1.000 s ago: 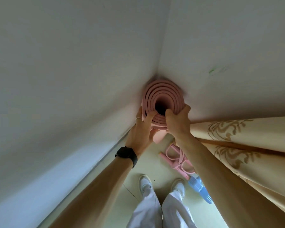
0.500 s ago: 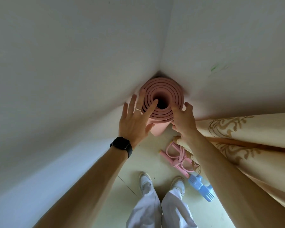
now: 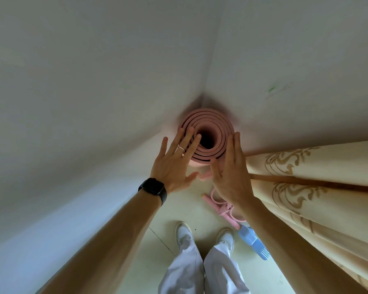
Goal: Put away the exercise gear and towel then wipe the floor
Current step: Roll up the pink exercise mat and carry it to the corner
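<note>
Pink rolled foam exercise mat point(image 3: 221, 132) stands on end in the white wall corner point(image 3: 202, 90), beside the cream patterned curtain point(image 3: 319, 166). Left hand point(image 3: 172, 164) and right hand point(image 3: 232, 172) flank its top, fingers straight and spread, gripping nothing. Best to draw both away slowly, ready to catch if the roll tips or unwinds.

The rolled mat point(image 3: 207, 124) stands in the corner at 12 o'clock, shut in behind by the left wall point(image 3: 94, 102) and right wall point(image 3: 295, 49). The curtain point(image 3: 317, 187) crowds it from 3 o'clock. A pink resistance puller point(image 3: 218, 205) and blue ribbed handle point(image 3: 253, 242) clutter the floor point(image 3: 183, 211) at 5 o'clock; it lies bare toward 7 o'clock.
</note>
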Demonstrator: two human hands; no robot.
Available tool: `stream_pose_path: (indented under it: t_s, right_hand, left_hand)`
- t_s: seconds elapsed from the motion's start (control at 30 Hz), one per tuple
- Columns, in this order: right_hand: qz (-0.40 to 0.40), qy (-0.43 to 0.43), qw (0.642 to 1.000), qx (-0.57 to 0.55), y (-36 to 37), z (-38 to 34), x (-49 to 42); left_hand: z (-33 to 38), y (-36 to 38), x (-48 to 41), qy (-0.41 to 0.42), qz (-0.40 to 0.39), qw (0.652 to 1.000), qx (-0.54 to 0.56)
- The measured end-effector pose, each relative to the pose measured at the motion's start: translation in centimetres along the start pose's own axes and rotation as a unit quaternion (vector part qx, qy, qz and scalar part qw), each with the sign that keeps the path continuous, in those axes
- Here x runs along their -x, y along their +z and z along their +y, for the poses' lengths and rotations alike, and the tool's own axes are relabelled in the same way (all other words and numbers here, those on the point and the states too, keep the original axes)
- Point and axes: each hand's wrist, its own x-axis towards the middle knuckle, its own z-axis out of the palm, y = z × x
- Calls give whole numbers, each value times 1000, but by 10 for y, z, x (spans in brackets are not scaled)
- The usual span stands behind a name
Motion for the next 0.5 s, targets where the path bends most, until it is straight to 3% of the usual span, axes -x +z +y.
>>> stream_pose_path:
  t_s: [0.23,0.5]
  right_hand:
    - [9,-8,1000,29,1,8,7]
    - [-39,-17,996,75,-19,8,15]
  left_hand:
    - [1,4,3,-8,10,1000,-2]
    - [6,-10,11,-34,7,999,11]
